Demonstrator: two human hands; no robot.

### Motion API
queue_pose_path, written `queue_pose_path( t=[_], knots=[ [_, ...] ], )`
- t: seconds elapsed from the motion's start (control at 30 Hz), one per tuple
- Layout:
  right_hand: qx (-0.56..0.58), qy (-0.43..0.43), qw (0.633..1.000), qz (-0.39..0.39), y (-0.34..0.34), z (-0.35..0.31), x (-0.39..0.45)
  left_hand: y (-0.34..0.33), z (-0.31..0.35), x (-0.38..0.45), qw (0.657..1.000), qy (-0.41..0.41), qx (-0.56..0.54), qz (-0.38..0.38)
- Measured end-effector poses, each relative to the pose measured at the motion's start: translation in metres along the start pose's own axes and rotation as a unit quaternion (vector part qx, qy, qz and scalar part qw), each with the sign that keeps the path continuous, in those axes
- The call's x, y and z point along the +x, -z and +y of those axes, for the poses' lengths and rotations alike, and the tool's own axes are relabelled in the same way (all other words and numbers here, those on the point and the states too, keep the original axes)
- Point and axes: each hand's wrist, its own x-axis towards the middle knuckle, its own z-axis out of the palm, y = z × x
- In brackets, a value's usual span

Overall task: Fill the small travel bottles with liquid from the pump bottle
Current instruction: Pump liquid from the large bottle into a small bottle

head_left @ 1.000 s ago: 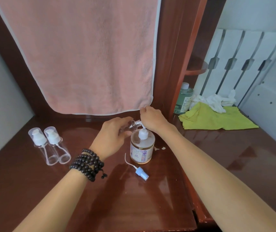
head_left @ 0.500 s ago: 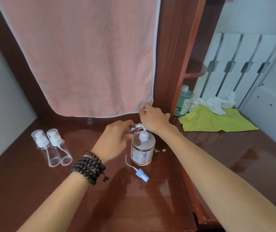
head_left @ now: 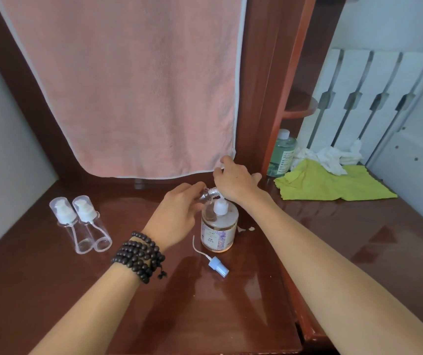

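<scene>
Standing upright on the dark red-brown worktop (head_left: pixel 230 316), near its middle: the pump bottle (head_left: pixel 219 230), clear, with amber liquid and a pale patterned label. Resting on top of its white pump head, fingers curled down over it: the right hand (head_left: pixel 236 183). Tilting against the pump's spout, threaded neck toward it: a small clear travel bottle (head_left: pixel 209 193), open and capless, being pinched by the left hand (head_left: pixel 178 213) between thumb and curled fingers. Holding firm on that small bottle, then, the left grip; bearing down around the pump head, the right grip, though exactly how its fingertips are lying is hidden behind the hand itself.

Lying on the worktop just in front of the pump bottle, touching nothing: a light blue spray cap (head_left: pixel 218 266) with its thin white dip tube curving back toward the bottle. Lying side by side well to the left, apart from both hands: two more travel bottles (head_left: pixel 81 222), clear, capped with white pump tops under transparent covers. Wrapping the left wrist in several loops: a dark bead bracelet (head_left: pixel 140 256).

Hanging behind the hands: a pink towel (head_left: pixel 133 85). Sitting off to the right on the same surface: a yellow-green cloth (head_left: pixel 330 184) with a crumpled white cloth (head_left: pixel 330 157) on it, and a green-tinted bottle (head_left: pixel 282 153) standing beside the wooden upright.
</scene>
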Motion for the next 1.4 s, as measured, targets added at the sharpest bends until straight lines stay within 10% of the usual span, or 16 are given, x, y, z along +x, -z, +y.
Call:
queue_pose_path(
  t=[1.1, 1.4],
  knots=[
    [0.134, -0.071, 0.987, -0.058, -0.01, 0.012, -0.012, -0.011, 0.001, -0.005, 1.0, 0.01, 0.018, 0.0],
    [0.15, 0.002, 0.988, 0.036, -0.003, 0.009, -0.008, 0.001, 0.003, 0.0, 1.0, -0.012, 0.015, 0.011]
  ],
)
